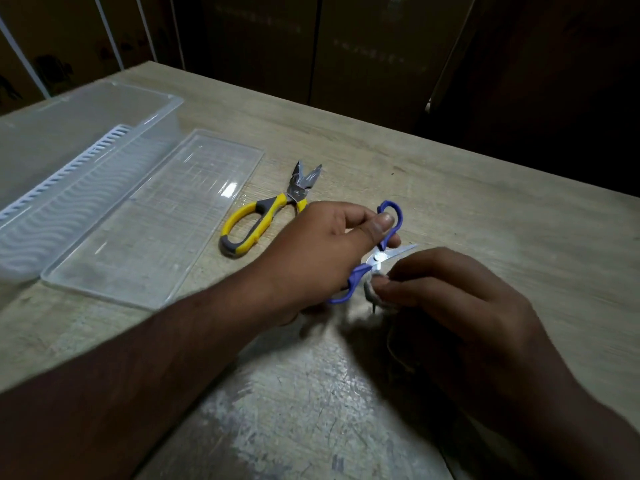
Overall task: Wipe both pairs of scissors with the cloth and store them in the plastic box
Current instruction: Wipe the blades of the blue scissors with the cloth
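Dark cupboards stand behind the pale wooden desk (450, 188). On its left are the clear plastic box (79, 161) and its flat clear lid (156, 223). Yellow and grey scissors (263, 216) lie unwiped beside the lid. The left hand (322, 251) has its grip closed on the small purple-handled scissors (377, 251). The right hand (446, 299) pinches the grey cloth (372, 292) against one blade. Wiping is under way. Next, I think, these go into the box.

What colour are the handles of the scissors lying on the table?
Yellow and grey, in the head view.
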The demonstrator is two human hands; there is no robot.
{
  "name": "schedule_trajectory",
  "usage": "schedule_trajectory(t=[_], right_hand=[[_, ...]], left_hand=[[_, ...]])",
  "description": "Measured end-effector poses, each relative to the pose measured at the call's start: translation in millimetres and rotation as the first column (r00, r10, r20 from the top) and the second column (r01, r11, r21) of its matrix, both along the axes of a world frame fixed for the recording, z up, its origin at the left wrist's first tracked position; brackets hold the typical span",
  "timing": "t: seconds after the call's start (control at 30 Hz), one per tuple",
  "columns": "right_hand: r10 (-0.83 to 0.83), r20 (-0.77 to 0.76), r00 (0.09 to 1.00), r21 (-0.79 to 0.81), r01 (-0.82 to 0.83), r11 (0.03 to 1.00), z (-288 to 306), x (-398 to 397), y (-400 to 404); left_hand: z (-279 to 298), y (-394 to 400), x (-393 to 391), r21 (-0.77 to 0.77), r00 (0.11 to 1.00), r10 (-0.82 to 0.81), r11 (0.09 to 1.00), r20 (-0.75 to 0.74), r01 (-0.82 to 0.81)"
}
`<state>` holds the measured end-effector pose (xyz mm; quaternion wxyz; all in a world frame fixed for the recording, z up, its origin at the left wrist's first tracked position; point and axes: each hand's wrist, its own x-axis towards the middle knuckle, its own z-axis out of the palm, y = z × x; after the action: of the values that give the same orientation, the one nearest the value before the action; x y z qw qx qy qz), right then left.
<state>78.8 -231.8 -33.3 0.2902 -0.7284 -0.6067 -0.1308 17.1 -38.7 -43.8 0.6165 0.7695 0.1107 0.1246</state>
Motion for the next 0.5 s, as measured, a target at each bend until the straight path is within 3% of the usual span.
schedule_trajectory(t=[0.13, 0.5], right_hand=[[-0.013, 0.068, 0.998, -0.021, 0.015, 1.0, 1.6, 3.1, -3.5], [-0.027, 0.01, 1.0, 0.031, 0.026, 0.999, 2.6, -1.9, 0.9]], left_hand=[[1.0, -2.7, -2.6, 0.017, 0.998, -0.063, 0.998, -0.02, 0.064], [7.5, -2.1, -4.3, 0.021, 0.992, -0.119, 0.993, -0.049, 0.12]])
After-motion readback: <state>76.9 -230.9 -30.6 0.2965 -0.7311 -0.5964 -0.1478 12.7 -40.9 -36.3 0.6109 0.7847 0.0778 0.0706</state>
